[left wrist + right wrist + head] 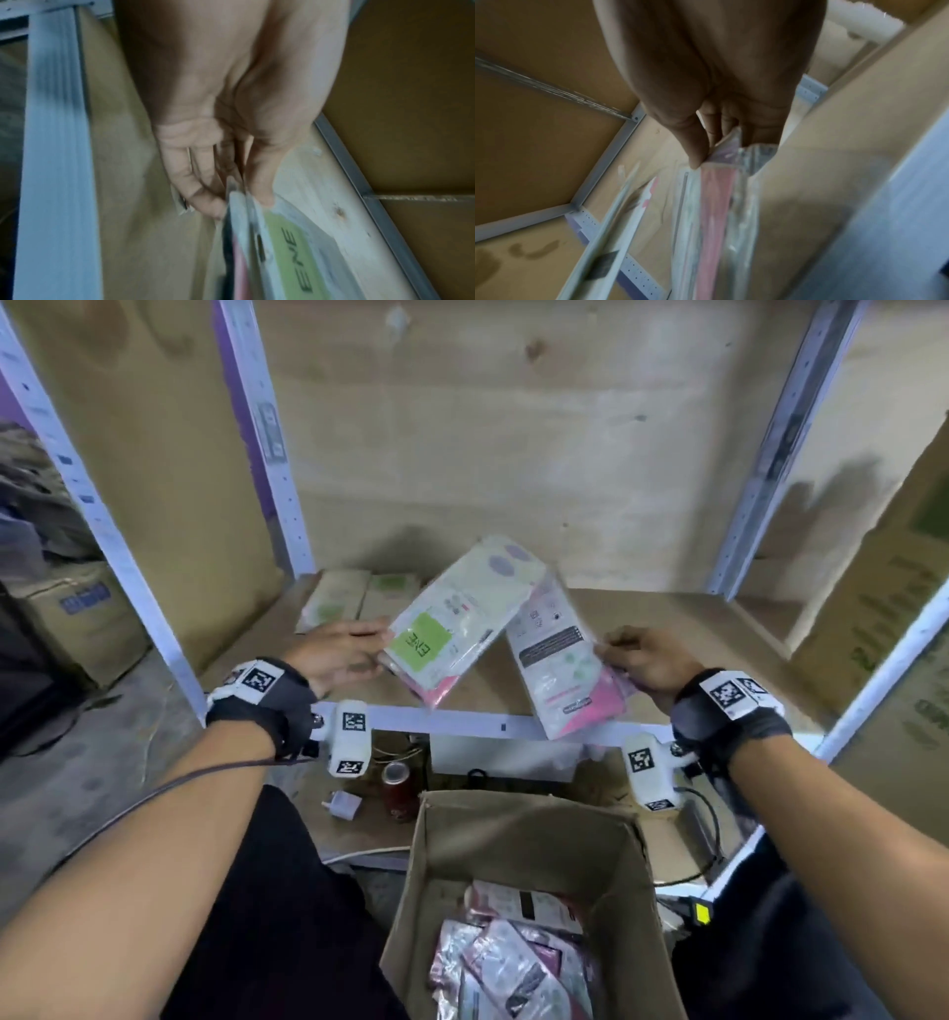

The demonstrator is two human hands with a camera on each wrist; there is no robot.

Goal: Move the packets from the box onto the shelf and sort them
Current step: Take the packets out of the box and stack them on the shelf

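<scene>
My left hand (pixel 349 652) pinches the near corner of a white packet with a green label (pixel 457 621), held tilted above the wooden shelf (pixel 667 618); the same packet (pixel 290 249) runs away from the left hand (pixel 221 182) in the left wrist view. My right hand (pixel 642 660) grips the edge of a white and pink packet (pixel 562 670) over the shelf's front rail. The right wrist view has this hand (pixel 721 140) holding that packet (pixel 718 207) edge-on. An open cardboard box (pixel 518 845) below holds several more packets (pixel 513 963).
Two pale packets with green marks (pixel 354 598) lie flat at the shelf's back left. Grey metal uprights (pixel 272 454) frame the bay. On the lower level sit a red can (pixel 398 788) and a white plug (pixel 343 803). Large cartons (pixel 883 629) stand at right.
</scene>
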